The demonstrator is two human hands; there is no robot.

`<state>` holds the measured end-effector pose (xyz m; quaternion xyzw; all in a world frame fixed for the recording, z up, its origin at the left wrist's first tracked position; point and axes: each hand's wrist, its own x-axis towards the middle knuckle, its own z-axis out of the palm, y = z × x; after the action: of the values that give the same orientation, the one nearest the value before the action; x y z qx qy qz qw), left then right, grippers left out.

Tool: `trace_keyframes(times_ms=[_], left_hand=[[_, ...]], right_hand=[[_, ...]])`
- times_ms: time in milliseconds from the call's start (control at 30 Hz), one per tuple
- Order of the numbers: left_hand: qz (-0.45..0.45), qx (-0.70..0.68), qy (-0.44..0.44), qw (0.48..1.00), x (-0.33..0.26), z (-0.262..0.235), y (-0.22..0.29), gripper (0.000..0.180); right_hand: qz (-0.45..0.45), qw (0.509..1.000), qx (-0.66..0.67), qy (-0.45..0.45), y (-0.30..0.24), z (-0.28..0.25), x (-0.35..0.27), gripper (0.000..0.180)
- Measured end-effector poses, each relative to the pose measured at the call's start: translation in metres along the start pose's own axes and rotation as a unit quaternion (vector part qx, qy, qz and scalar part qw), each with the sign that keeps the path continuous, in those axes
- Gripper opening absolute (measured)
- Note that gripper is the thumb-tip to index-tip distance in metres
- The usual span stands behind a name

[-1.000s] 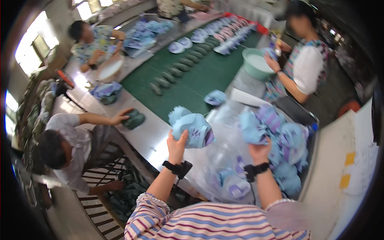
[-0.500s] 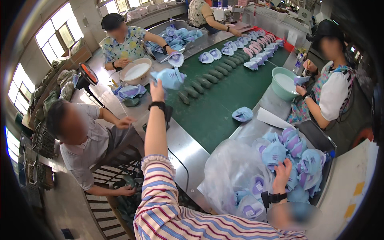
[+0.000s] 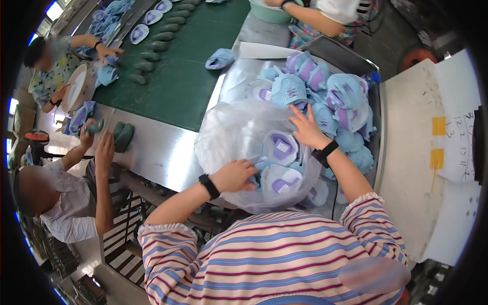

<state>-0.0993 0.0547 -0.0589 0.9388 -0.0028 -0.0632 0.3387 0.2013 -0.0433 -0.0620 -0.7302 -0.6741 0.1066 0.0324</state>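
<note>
A clear plastic bag [image 3: 223, 122] lies on the metal table in front of me, with light blue and purple shoe uppers [image 3: 279, 146] inside. At the bag's near left part is my left hand [image 3: 234, 175], fingers apart beside a blue upper; whether they touch it is unclear. My right hand [image 3: 309, 131] is open with spread fingers, over the bag's right edge and against a heap of more uppers [image 3: 288, 90]. Nothing shows held in either hand.
Left of the bag runs a green belt [image 3: 178, 76] with a row of dark green shoe lasts [image 3: 162, 36]. One blue upper [image 3: 220, 59] sits at its right edge. A seated co-worker [image 3: 66, 198] handles lasts at left. A white board [image 3: 406, 152] stands right.
My left hand has come back from over the belt, where it held a blue upper, to the bag. The view has swung toward the bag. My right hand remains by the heap.
</note>
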Motion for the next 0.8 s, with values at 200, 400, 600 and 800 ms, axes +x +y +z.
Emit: trace_keyframes(times_ms=[200,400,600,800], left_hand=[[-0.083,-0.046,-0.010,0.995,-0.014,-0.014,0.031,0.061],[-0.029,-0.003,-0.003,1.000,0.036,0.003,0.031,0.079],[-0.142,-0.004,-0.047,0.989,0.034,0.006,0.046,0.083],[-0.223,-0.134,0.055,0.964,0.036,0.010,-0.014,0.050]], right_hand=[[-0.026,0.987,0.145,0.057,-0.017,-0.022,-0.035,0.046],[-0.091,0.967,0.000,-0.236,-0.046,0.007,-0.064,0.061],[-0.157,0.977,0.013,-0.145,-0.034,-0.029,-0.103,0.080],[-0.113,0.972,0.187,-0.085,-0.062,-0.003,-0.120,0.083]])
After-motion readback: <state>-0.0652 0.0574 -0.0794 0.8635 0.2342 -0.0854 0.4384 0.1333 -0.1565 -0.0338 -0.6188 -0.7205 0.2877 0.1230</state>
